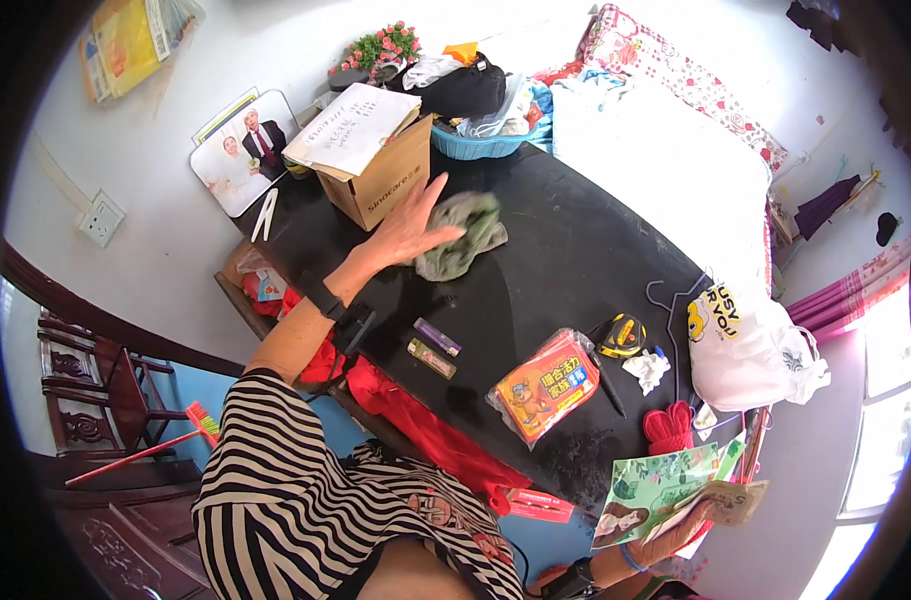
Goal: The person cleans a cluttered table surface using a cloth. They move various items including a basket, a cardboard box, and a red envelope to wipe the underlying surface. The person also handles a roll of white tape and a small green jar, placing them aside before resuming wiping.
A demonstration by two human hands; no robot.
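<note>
My left hand (404, 238) is over the black tabletop with its fingers spread. Right beside it is a crumpled grey-green cloth (455, 247), blurred and partly behind the fingers; whether they touch is unclear. A cardboard box (392, 176) with handwritten papers (354, 127) on top stands just beyond that hand. Low at the right, my right hand (677, 536) grips a green printed booklet (654, 480) together with other papers, one of which looks like a banknote (737, 504). Most of its fingers are hidden by the papers.
Two lighters (434, 347), an orange plastic packet (549, 386), a black pen (610, 386), a tape measure (622, 335), crumpled tissue (647, 369), red yarn (668, 427), a hanger (674, 322) and a white bag (748, 352) lie on the table (568, 247). A blue basket (485, 146) holds clothes. Below hangs an open drawer (242, 281).
</note>
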